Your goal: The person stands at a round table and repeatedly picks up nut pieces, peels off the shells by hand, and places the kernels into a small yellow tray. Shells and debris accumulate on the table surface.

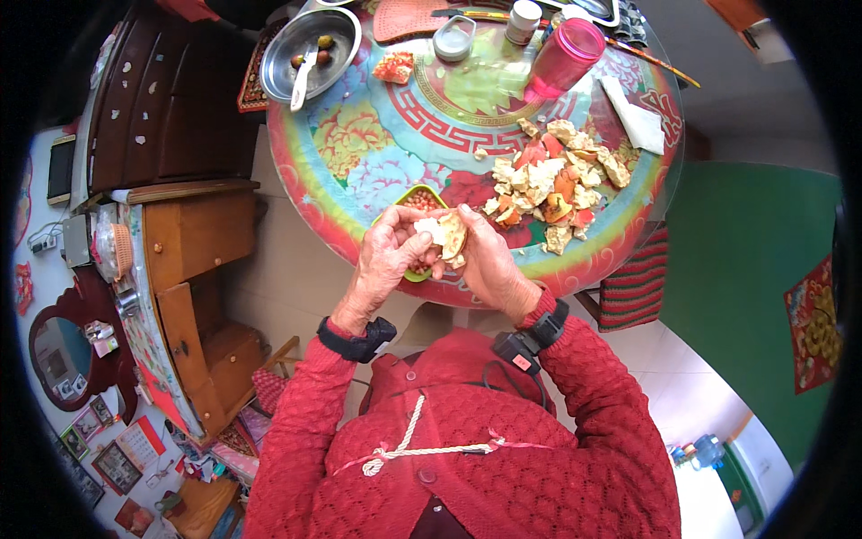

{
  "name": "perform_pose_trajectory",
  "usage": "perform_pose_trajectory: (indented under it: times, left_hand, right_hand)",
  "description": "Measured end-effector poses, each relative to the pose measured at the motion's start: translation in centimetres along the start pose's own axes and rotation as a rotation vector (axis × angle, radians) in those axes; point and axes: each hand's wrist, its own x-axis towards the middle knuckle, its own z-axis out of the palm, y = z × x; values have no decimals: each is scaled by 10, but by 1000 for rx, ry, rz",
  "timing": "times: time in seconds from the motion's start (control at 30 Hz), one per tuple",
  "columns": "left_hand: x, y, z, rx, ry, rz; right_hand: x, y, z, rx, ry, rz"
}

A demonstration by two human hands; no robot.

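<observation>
Both of my hands are over the near edge of the round table, holding a pale piece of pomegranate rind (452,234) between them. The fingers and thumb of my left hand (389,246) grip its left side; those of my right hand (486,259) grip its right side. Beneath them stands a green container (441,199) with pomegranate seeds (421,200), partly hidden by my hands. A heap of broken pomegranate rind (539,178) lies to the right of my hands. Farther back lies a chunk of pomegranate (394,67) with red seeds showing.
At the back left, a metal bowl (276,71) holds small round fruits and a white-handled knife (303,81). A pink plastic jar (569,57), a white bottle (523,21) and a lidded container (454,39) stand at the back. Folded tissue (633,118) lies at right, above a striped-covered seat (633,279).
</observation>
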Motion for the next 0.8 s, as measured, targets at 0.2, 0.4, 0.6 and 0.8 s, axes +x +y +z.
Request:
perform_pose_trajectory:
  times: [0.2, 0.4, 0.6, 0.8]
  left_hand:
    - [-1, 2, -1, -17, -7, 14]
    - [-1, 0, -8, -283, -18, 79]
    - [-12, 8, -8, -493, -97, 12]
    - [-12, 0, 10, -59, 3, -146]
  right_hand:
    - [-10, 4, 1, 153, -92, -3]
    - [-18, 5, 7, 60, 76, -106]
    - [-24, 3, 3, -76, 180, -272]
    - [-15, 14, 3, -62, 252, -367]
